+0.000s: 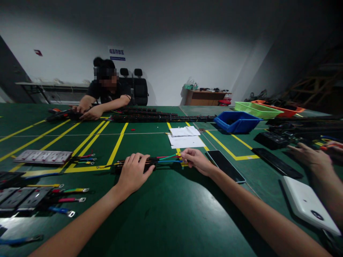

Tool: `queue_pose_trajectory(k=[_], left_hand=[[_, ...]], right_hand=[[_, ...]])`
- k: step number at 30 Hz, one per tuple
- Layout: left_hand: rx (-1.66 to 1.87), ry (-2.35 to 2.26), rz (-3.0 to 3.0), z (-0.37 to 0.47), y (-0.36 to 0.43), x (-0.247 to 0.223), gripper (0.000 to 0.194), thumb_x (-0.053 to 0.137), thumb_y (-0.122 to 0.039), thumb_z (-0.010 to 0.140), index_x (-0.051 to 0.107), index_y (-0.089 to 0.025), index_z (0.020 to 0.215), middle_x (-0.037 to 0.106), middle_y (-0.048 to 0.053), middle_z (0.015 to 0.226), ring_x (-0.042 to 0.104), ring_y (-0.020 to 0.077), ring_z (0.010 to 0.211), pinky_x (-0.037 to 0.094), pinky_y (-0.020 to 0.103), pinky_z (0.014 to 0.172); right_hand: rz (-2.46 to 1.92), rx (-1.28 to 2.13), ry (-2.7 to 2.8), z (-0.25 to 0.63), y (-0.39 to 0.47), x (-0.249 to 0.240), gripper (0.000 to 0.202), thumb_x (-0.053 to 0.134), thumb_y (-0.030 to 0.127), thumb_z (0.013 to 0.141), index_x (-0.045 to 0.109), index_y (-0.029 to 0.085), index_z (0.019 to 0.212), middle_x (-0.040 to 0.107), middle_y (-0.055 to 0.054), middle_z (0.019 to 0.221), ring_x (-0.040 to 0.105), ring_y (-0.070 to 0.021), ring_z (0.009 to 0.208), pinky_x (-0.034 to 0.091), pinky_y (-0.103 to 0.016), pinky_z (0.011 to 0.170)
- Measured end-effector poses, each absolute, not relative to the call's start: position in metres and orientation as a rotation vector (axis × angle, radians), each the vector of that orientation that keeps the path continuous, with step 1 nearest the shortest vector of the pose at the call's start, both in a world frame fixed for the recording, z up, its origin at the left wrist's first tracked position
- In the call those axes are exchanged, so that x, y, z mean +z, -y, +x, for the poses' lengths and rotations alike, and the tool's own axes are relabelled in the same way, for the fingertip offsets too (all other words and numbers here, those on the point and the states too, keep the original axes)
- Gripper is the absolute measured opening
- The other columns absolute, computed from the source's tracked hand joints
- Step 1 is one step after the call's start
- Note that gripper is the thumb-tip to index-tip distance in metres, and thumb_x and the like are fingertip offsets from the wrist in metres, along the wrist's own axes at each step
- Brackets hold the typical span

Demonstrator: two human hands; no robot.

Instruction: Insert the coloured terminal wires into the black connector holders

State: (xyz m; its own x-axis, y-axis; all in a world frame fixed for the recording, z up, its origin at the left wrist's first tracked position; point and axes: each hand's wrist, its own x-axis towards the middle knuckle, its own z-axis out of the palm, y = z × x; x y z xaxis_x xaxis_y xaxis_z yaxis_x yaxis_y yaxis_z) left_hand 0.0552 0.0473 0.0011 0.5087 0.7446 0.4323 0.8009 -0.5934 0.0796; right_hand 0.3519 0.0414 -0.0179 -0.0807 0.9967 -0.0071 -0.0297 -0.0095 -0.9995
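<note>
A black part with coloured wires [163, 161] lies across the green table in front of me. Over its left part my left hand [135, 169] is closed, fingers on the far side and thumb on the near side, hiding much of it. Red, green and blue wires run right to yellow ends [178, 157]. There my right hand [197, 160] pinches a wire end, with the exact contact partly hidden by the fingers. To the left, strips of black and grey socket modules [44, 157] have loose wires with metal ring lugs [71, 214].
White papers [186, 137], a phone [225, 166] and a blue bin [237, 122] are beyond my right hand. A white device [309, 203] lies right, near another person's hand [311, 155]. Across the table a co-worker [107, 89] handles black parts. Green [257, 110] and orange baskets stand behind.
</note>
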Motion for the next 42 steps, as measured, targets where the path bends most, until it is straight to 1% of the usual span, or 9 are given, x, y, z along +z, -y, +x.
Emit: queue_pose_trajectory(k=[3,6,12,17,24,31,38,42], left_hand=[[-0.657,1.343,-2.612,0.0548,-0.0470,0.0012,0.043,0.050,-0.046,0.097,0.062,-0.015,0.124,0.063,0.012,0.109,0.057,0.0285,0.102,0.047,0.046,0.089],[-0.665,1.341,-2.617,0.0543,-0.0474,0.0005,0.043,0.050,-0.046,0.097,0.062,-0.015,0.124,0.063,0.012,0.110,0.057,0.0281,0.102,0.047,0.046,0.089],[-0.660,1.336,-2.620,0.0550,-0.0481,-0.0003,0.043,0.050,-0.047,0.097,0.062,-0.015,0.124,0.062,0.011,0.109,0.057,0.0281,0.102,0.047,0.046,0.089],[-0.675,1.334,-2.625,0.0543,-0.0482,-0.0010,0.043,0.050,-0.047,0.097,0.062,-0.016,0.123,0.062,0.011,0.109,0.057,0.0273,0.100,0.047,0.045,0.088],[-0.681,1.318,-2.608,0.0543,-0.0487,-0.0014,0.042,0.051,-0.047,0.096,0.062,-0.016,0.123,0.062,0.011,0.109,0.057,0.0278,0.100,0.047,0.046,0.088],[-0.678,1.341,-2.624,0.0540,-0.0483,-0.0004,0.043,0.050,-0.047,0.096,0.062,-0.017,0.124,0.063,0.011,0.109,0.058,0.0281,0.102,0.047,0.046,0.089],[-0.673,1.349,-2.630,0.0543,-0.0472,0.0005,0.043,0.048,-0.048,0.097,0.061,-0.017,0.124,0.063,0.011,0.110,0.057,0.0276,0.102,0.048,0.046,0.089],[-0.685,1.338,-2.637,0.0542,-0.0471,0.0005,0.043,0.048,-0.048,0.097,0.061,-0.016,0.124,0.063,0.011,0.109,0.057,0.0273,0.101,0.047,0.046,0.089]], right_hand=[[-1.171,1.294,1.246,0.3510,-0.0405,-0.0155,0.042,0.082,0.054,0.071,0.062,0.017,0.072,0.056,0.003,0.064,0.047,-0.0069,0.052,0.033,-0.018,0.040],[-1.160,1.308,1.239,0.3512,-0.0403,-0.0143,0.042,0.082,0.055,0.071,0.063,0.017,0.073,0.055,0.003,0.063,0.046,-0.0068,0.052,0.034,-0.018,0.041],[-1.114,1.351,1.236,0.3538,-0.0409,-0.0159,0.038,0.085,0.046,0.069,0.068,0.017,0.087,0.060,0.001,0.074,0.049,-0.0068,0.056,0.036,-0.016,0.041],[-1.112,1.375,1.223,0.3545,-0.0407,-0.0154,0.036,0.084,0.041,0.070,0.069,0.017,0.093,0.061,0.000,0.077,0.052,-0.0077,0.059,0.037,-0.015,0.041],[-1.104,1.399,1.244,0.3562,-0.0402,-0.0151,0.032,0.082,0.035,0.072,0.069,0.019,0.096,0.062,0.000,0.080,0.054,-0.0086,0.062,0.038,-0.016,0.043],[-1.106,1.398,1.261,0.3560,-0.0408,-0.0156,0.027,0.080,0.029,0.070,0.070,0.019,0.093,0.061,0.001,0.077,0.052,-0.0081,0.059,0.035,-0.017,0.042],[-1.108,1.417,1.224,0.3544,-0.0407,-0.0137,0.026,0.080,0.029,0.068,0.070,0.018,0.089,0.060,0.002,0.073,0.051,-0.0080,0.057,0.035,-0.017,0.041],[-1.099,1.408,1.247,0.3546,-0.0390,-0.0132,0.030,0.081,0.035,0.072,0.070,0.018,0.093,0.059,0.001,0.075,0.051,-0.0074,0.057,0.037,-0.017,0.042]])
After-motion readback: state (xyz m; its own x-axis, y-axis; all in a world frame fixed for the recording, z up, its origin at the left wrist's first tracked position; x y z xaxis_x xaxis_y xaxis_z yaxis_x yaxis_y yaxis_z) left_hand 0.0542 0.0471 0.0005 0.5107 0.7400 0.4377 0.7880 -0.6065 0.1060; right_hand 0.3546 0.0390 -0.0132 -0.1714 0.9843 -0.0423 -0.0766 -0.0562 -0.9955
